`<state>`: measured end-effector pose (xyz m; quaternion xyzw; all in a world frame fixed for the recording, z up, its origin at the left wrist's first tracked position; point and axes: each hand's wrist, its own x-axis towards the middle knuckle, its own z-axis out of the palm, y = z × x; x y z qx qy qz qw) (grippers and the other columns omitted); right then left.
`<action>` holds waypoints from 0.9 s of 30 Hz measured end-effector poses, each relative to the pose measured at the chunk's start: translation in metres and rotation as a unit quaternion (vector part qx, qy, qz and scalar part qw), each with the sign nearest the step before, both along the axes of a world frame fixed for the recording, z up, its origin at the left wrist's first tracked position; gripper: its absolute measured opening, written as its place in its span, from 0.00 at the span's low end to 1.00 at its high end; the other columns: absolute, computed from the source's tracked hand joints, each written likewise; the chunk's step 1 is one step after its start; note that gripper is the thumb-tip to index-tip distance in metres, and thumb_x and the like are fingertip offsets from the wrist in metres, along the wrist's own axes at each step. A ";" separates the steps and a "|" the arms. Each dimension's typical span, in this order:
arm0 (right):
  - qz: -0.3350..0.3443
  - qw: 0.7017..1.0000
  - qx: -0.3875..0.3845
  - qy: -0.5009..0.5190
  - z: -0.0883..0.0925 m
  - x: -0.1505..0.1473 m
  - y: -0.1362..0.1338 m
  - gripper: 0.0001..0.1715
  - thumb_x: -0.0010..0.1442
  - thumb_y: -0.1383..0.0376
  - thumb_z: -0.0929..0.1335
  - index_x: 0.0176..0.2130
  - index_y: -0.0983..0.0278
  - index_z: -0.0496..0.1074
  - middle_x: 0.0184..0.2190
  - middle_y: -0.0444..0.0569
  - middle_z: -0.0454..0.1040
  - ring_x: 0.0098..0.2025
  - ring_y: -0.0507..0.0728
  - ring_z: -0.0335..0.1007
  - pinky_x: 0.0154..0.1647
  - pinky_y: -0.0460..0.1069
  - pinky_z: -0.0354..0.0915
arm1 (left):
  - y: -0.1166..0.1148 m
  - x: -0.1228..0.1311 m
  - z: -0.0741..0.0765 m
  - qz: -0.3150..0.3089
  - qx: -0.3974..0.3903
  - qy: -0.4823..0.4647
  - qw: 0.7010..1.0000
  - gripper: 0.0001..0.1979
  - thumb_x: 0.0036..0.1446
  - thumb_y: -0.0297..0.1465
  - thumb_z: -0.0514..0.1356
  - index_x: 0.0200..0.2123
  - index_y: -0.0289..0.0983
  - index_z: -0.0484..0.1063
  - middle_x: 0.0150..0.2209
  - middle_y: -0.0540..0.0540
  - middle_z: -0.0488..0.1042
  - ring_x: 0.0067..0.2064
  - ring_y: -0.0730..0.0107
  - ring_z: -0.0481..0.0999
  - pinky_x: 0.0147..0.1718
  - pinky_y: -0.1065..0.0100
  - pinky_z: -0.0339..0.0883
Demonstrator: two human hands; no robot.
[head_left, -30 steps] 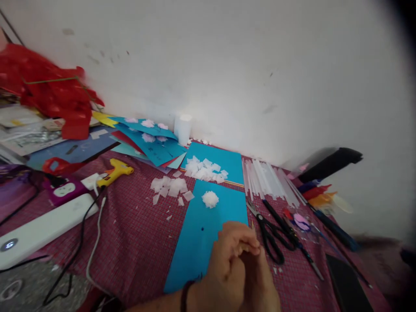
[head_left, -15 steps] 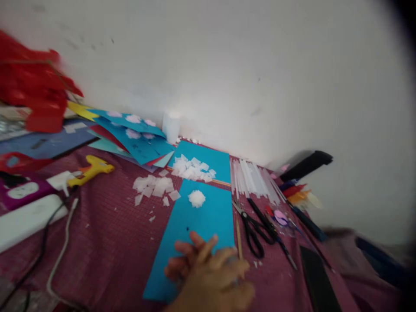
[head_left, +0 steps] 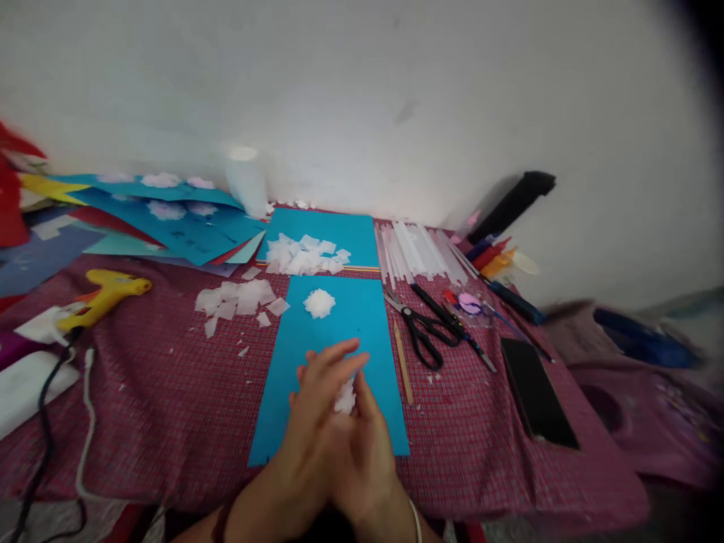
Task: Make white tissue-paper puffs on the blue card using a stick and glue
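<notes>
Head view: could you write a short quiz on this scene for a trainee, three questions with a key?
1. Multiple choice: what lies between the nearer blue sheet and the black-handled scissors?
A) black phone
B) thin wooden stick
C) white cable

2. True or false: the yellow glue gun lies to the left of the nearer blue sheet.

3. Short answer: what colour is the small ruffled thing seen between the left hand and the right hand?

Key: 1. B; 2. True; 3. White
</notes>
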<state>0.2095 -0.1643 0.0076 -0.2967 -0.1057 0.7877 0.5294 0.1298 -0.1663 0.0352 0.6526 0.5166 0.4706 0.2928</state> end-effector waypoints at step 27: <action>0.061 0.872 0.339 -0.346 0.006 0.058 -0.034 0.23 0.67 0.60 0.61 0.60 0.56 0.62 0.62 0.50 0.62 0.64 0.57 0.54 0.64 0.54 0.49 | -0.021 -0.003 -0.005 0.007 -0.439 -0.437 0.785 0.13 0.41 0.35 0.71 0.30 0.36 0.74 0.27 0.52 0.70 0.25 0.78 0.67 0.23 0.76 0.63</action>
